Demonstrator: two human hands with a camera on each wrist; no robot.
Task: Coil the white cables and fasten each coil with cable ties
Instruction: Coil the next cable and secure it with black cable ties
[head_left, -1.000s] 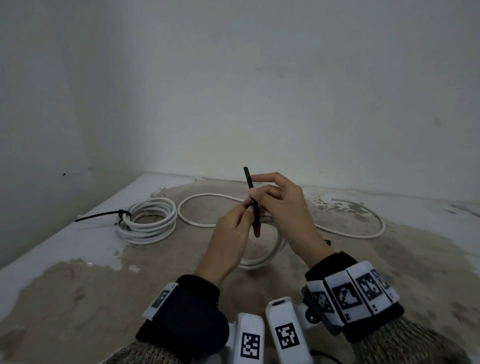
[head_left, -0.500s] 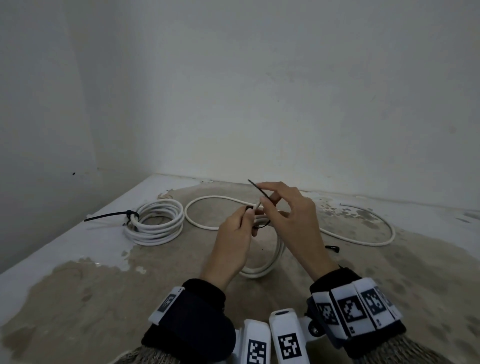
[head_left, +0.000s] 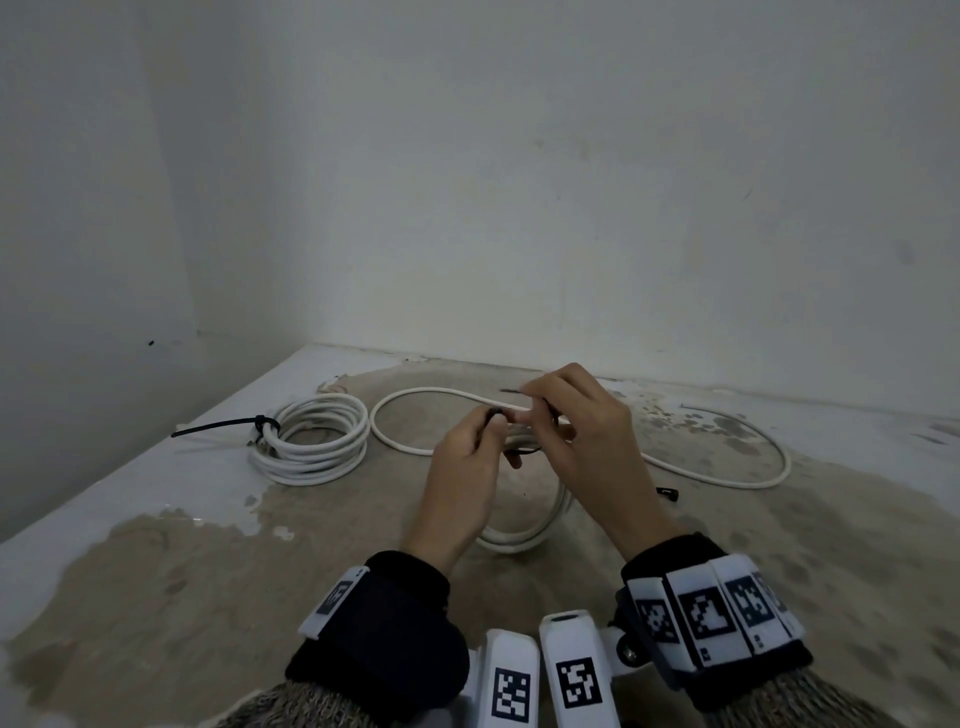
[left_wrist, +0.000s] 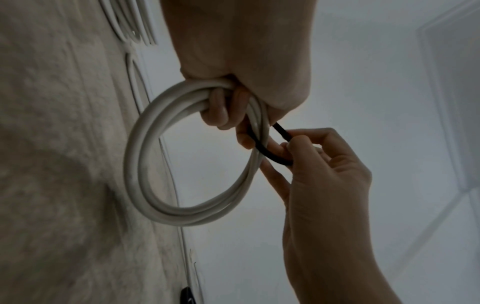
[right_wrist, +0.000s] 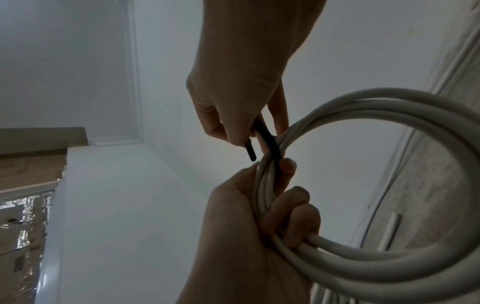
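Observation:
My left hand (head_left: 496, 415) grips a small coil of white cable (head_left: 519, 540), fingers curled round its top, and the coil hangs above the table. In the left wrist view the coil (left_wrist: 145, 164) hangs from that hand (left_wrist: 228, 115). A black cable tie (left_wrist: 281, 131) loops round the bundle beside those fingers. My right hand (head_left: 535, 410) pinches the tie (right_wrist: 270, 142) between thumb and fingertips, its short tail sticking out. My left thumb (right_wrist: 288, 166) presses on the tie where it crosses the coil (right_wrist: 389, 107).
A finished white coil (head_left: 311, 447) with a black tie (head_left: 223, 427) lies at the back left. Loose white cable (head_left: 727, 480) curves over the stained table (head_left: 156, 597) behind my hands. A small black piece (head_left: 667, 491) lies at the right. Walls close the far side and left.
The tie stood upright between both hands a second ago. It is now bent down and round the coil, with its tip pointing left past my right fingers.

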